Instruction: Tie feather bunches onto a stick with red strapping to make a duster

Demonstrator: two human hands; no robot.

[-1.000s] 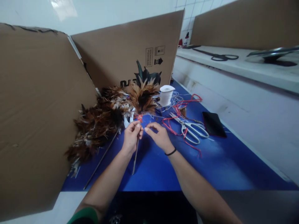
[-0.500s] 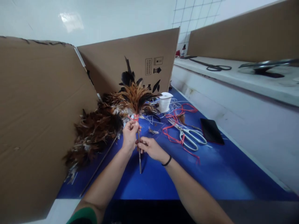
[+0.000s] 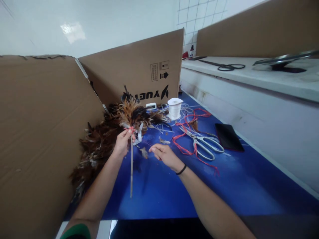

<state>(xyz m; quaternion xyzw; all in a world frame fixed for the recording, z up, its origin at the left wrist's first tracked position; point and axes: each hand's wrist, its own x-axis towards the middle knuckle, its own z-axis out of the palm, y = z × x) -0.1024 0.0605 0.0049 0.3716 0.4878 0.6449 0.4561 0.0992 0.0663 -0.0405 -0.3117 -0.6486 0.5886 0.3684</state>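
My left hand (image 3: 122, 142) is closed round the stick (image 3: 131, 169) of a feather duster, just under its red string binding (image 3: 130, 128). Brown and black feathers (image 3: 128, 113) fan out above the binding, and the bare stick points down toward me. To the right of the stick, my right hand (image 3: 163, 155) pinches what looks like a thin string (image 3: 146, 143), faintly visible running toward the duster. A white strip (image 3: 138, 134) hangs beside the binding. Below it is a small loose feather (image 3: 144, 152).
A heap of brown feathers (image 3: 96, 146) lies along the cardboard panel (image 3: 37, 139) at left. On the blue tabletop (image 3: 159, 196) are a white spool (image 3: 174, 109), scissors (image 3: 203, 144), tangled red string (image 3: 178, 141) and a black tablet-like device (image 3: 228, 137). Black scissors (image 3: 225, 67) rest on the ledge.
My right hand has left the stick and moved slightly right. My left hand has shifted left with the duster, whose feather head now sits lower. The white strip has come into view.
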